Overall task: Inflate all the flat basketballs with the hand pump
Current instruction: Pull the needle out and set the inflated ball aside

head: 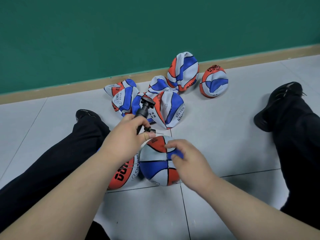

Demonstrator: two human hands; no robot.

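Steadying a round basketball (156, 163) on the near floor tiles (225, 144), between the spread legs, with the right hand (186, 159) on its upper right side. Showing the fingers (170, 146) bent over the ball's top but motion-blurred, so not telling a grip from a plain touch. Gripping the black hand pump (144, 110) in the left hand (129, 134), just beyond the ball's far-left edge, fingers curled round the lower barrel with the thumb pressed in beside the nozzle. Running the pump's long axis roughly near to far, T-handle at the far end. Pointing the needle (158, 133) out to the right from the near end, close over the ball's far edge and seemingly not touching it. Not showing any valve on the ball. Judging the ball as looking full already, so probably either checking it or going for a flat one next. Putting the left hand and needle nearer than the right hand to the flat basketballs (173, 108), heaped just beyond the pump toward the far wall. Leaving two more crumpled ones (213, 81) further right by the skirting. Touching a second round ball (124, 172) on the left, half hidden behind the left forearm. Backing everything with a green wall (103, 32).
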